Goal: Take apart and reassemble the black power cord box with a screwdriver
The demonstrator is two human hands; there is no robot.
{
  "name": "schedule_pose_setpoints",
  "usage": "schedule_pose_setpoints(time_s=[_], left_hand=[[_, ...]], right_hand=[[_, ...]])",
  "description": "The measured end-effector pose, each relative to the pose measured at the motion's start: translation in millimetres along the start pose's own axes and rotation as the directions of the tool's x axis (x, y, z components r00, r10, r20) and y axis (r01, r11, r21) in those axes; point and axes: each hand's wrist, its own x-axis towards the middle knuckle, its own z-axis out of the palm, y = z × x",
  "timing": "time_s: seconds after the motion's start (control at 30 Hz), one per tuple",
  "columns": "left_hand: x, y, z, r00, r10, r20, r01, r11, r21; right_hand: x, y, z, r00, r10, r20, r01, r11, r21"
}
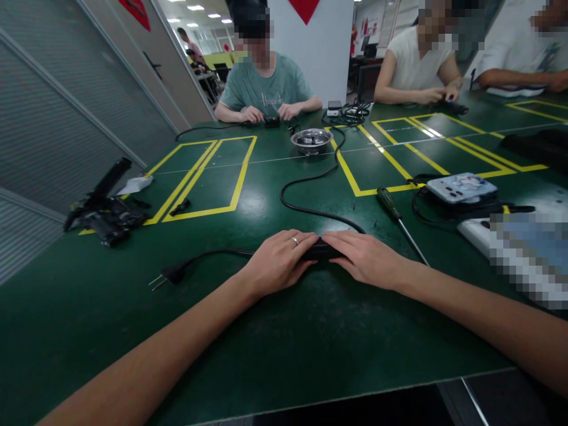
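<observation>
A black power adapter (pixel 320 248) lies on the green table (pixel 284 343), mostly covered by both hands. My left hand (pixel 277 260), a ring on one finger, rests on its left end with fingers laid over it. My right hand (pixel 368 257) covers its right end the same way. One black cable (pixel 306 177) runs from the adapter toward the far side of the table. Another runs left to a two-pin plug (pixel 166 276) lying flat on the table.
A green-handled screwdriver (pixel 393 208) lies right of my hands. A metal bowl (pixel 311 139) stands mid-table. Black parts (pixel 104 216) sit at the left edge, a phone (pixel 461 187) on black gear and a white power strip (pixel 477 231) at right. Three people work across the table.
</observation>
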Motion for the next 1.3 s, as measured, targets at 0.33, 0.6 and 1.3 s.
schedule_pose_setpoints(time_s=[0.33, 0.6, 1.3], left_hand=[[-0.9, 2.9, -1.6, 0.999, 0.048, -0.016, -0.047, 0.997, 0.055], [-0.2, 7.1, -5.0, 0.987, 0.124, -0.099, -0.118, 0.991, 0.066], [1.9, 5.0, 0.4, 0.997, 0.068, 0.045, -0.065, 0.996, -0.061]], right_hand=[[-0.1, 7.9, -10.7, 1.0, -0.01, -0.018, 0.01, 1.0, 0.024], [-9.8, 53.5, -50.7, 0.831, 0.423, -0.36, -0.494, 0.86, -0.13], [-8.2, 71.5, -89.4, 0.53, 0.841, -0.11, -0.557, 0.443, 0.702]])
